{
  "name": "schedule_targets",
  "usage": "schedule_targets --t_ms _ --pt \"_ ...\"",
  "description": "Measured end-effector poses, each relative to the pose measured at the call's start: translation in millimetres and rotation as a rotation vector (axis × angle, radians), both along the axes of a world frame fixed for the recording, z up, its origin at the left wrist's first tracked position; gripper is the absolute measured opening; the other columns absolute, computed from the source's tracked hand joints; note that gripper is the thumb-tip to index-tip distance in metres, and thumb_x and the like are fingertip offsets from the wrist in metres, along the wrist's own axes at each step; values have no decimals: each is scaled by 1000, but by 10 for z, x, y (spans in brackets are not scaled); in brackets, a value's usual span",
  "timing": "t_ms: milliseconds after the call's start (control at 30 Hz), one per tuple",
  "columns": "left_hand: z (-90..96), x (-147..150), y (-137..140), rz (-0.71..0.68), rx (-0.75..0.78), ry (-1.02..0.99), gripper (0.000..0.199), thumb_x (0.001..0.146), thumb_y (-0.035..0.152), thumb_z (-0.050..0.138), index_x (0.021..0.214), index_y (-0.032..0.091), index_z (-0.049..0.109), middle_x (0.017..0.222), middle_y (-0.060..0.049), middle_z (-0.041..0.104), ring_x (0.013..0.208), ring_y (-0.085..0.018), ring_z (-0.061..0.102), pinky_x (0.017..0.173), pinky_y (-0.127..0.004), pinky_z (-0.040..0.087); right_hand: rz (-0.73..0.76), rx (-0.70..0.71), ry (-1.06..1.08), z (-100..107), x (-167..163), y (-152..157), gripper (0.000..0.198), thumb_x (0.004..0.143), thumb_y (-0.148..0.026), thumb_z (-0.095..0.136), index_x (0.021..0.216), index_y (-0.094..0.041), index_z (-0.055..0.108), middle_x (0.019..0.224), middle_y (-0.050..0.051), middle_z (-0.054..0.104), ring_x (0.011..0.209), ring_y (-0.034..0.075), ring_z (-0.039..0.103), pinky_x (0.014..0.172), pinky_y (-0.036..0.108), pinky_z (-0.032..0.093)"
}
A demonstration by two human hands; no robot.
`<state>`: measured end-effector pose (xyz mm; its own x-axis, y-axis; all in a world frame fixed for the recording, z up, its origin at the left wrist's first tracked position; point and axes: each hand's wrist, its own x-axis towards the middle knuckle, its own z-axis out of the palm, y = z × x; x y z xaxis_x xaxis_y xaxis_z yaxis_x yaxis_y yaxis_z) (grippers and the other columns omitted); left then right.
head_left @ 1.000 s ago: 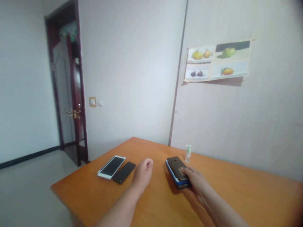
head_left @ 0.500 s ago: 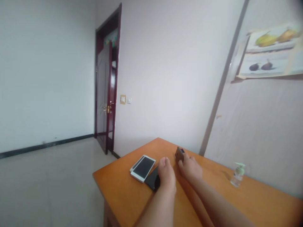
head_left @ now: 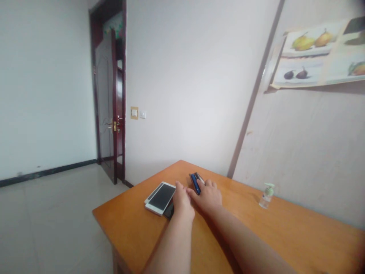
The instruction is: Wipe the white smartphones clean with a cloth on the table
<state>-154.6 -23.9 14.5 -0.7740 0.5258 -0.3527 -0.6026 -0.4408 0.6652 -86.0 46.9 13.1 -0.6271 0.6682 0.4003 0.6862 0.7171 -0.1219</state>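
Observation:
A white phone (head_left: 161, 198) with a dark screen lies flat on the wooden table (head_left: 134, 228), overlapping another light-edged slab beneath it. A black phone (head_left: 169, 211) shows partly at its right edge, mostly covered by my left hand (head_left: 184, 202). That hand's fingers are curled together beside the phones; what they hold is hidden. My right hand (head_left: 209, 196) is closed around a bundle of slim things, a blue slim object (head_left: 195, 183) and a silvery slim object (head_left: 200, 177) among them; their kind is unclear. The thumb sits close to my left fingers.
A clear pump bottle (head_left: 266, 197) with a pale green top stands on the table to the right. Walls rise behind the table, with fruit pictures (head_left: 310, 53) on the right one. A half-open door (head_left: 106, 102) is at the left.
My right hand has come closer to my left, and the slim things it grips have turned, showing blue and silver. The black phone is more covered. The view has shifted right.

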Motion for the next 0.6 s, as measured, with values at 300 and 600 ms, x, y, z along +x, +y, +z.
schedule_targets --t_ms 300,600 --pt "53 14 30 43 -16 56 61 97 58 36 132 11 55 145 -19 50 136 -23 47 111 -29 40 12 -73 -4 -41 199 177 60 93 -68 29 122 -33 68 116 13 61 106 32 51 88 40 38" --pt "-11 49 55 42 -150 167 50 96 55 40 116 13 58 128 -19 61 118 -25 62 100 -36 49 -224 -198 -14 -94 413 503 63 92 -64 32 117 -20 70 114 20 63 111 35 54 91 44 40"
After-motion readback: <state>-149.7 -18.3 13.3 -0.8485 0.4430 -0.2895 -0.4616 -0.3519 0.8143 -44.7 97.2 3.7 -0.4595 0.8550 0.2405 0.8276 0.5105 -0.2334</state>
